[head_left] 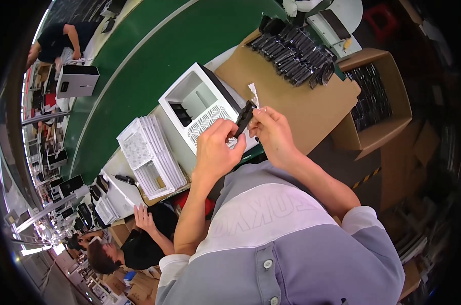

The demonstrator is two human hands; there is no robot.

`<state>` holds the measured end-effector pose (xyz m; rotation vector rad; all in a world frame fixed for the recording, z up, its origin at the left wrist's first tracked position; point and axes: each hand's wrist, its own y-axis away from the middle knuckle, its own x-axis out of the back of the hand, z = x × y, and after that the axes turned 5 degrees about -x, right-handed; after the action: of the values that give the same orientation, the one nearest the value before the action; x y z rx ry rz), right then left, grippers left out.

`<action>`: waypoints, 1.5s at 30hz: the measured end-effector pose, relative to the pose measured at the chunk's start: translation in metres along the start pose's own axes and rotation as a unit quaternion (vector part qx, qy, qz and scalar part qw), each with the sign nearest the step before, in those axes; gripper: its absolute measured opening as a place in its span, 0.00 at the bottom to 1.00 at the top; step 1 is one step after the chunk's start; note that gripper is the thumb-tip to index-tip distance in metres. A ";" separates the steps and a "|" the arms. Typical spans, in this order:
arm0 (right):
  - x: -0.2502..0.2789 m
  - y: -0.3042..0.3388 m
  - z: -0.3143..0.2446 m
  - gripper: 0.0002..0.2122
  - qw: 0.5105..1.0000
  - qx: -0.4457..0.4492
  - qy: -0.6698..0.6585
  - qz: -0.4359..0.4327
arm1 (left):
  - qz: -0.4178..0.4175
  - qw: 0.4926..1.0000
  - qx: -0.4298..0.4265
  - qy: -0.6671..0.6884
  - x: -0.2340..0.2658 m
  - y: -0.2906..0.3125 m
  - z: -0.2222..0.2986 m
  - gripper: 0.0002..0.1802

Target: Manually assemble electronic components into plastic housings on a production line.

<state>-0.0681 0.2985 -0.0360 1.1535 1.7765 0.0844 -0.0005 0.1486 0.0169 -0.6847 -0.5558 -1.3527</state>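
Note:
My left hand (218,150) grips a slim black plastic part (245,118) between thumb and fingers, holding it tilted over the near right edge of a white housing (180,84). Close by on the right, my right hand (275,136) is closed in a pinch beside that part's end. A crumpled white strip (253,92) runs up from the right fingertips; its lower end is hidden by them. The housing lies on the bench with a rectangular recess and a slotted, patterned grille facing up.
Left of the housing stands a stack of white grille panels (151,157). Plastic-wrapped black parts (296,53) are piled on a cardboard sheet (312,114). An open carton (398,114) of similar parts sits right. A green conveyor (139,66) runs beyond; a co-worker (149,234) sits at left.

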 end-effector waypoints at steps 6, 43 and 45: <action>-0.001 0.005 0.002 0.09 0.992 0.036 0.124 -0.011 | 0.003 0.999 -0.032 -0.041 -0.005 -0.001 -0.009 0.08; 0.136 0.028 -0.069 0.08 0.997 0.061 0.031 -0.039 | -0.179 0.976 0.076 -0.095 0.078 -0.018 -0.038 0.17; 0.140 0.029 -0.072 0.08 0.995 0.076 0.028 -0.061 | -0.194 0.964 0.179 0.035 0.123 -0.052 -0.044 0.14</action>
<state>-0.1125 0.4458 -0.0789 1.1571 1.9267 -0.0939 -0.0359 0.0282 0.0815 -0.2354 -0.8829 -1.5773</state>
